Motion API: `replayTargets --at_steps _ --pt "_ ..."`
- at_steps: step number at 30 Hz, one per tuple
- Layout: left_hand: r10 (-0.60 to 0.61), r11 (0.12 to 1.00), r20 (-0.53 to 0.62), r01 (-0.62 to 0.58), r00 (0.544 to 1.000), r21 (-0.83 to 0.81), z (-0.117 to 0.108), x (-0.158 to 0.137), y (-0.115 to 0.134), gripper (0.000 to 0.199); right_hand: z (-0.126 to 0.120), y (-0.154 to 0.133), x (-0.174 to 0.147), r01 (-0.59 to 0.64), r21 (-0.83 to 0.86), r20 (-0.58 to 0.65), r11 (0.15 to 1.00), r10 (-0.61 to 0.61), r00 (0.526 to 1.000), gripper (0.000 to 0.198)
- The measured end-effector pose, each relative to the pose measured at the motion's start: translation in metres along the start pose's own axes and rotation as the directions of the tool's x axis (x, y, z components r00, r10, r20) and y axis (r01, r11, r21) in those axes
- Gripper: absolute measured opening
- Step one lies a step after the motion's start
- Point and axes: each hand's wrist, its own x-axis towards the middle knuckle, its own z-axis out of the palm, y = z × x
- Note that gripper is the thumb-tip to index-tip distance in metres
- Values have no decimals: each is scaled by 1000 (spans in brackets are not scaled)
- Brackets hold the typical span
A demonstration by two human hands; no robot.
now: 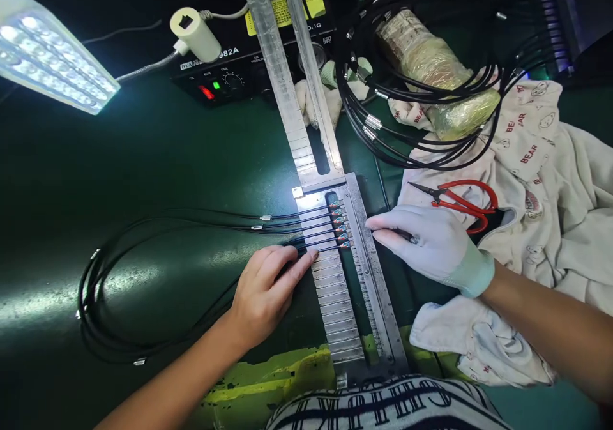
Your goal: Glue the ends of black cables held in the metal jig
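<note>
My left hand (pixel 265 289), bare, pinches a black cable at the left edge of a slotted metal fixture (pixel 340 308). Several black cables (pixel 311 230) lie side by side across the fixture's slots. Their stripped ends show small coloured wires (pixel 341 229) against the row of contacts at the rail (pixel 366 251). My right hand (pixel 426 241), in a white glove, is closed just right of that rail. A small dark object (pixel 407 235) sticks out between its fingers; most of it is hidden.
Cable loops (pixel 89 289) spread left on the green mat. A bright lamp (pixel 52 46) hangs upper left, near a black control box (pixel 225 75). Red-handled scissors (pixel 460 200) rest on printed cloth (pixel 522 155) at right. A cable coil (pixel 364 123) surrounds a plastic-wrapped roll (pixel 431 66).
</note>
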Motion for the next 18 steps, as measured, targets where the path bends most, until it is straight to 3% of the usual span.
replayTargets --at_steps 7,12,18 --pt "8 994 -27 -5 1000 107 6 -7 7 34 3 2 -1 -20 -11 14 1000 20 1000 14" --pt "24 996 9 -25 1000 90 5 15 8 27 7 4 -3 -43 -22 22 999 43 999 16" --pt "103 982 50 -109 993 155 21 34 15 31 12 8 -5 -87 36 9 996 86 996 19"
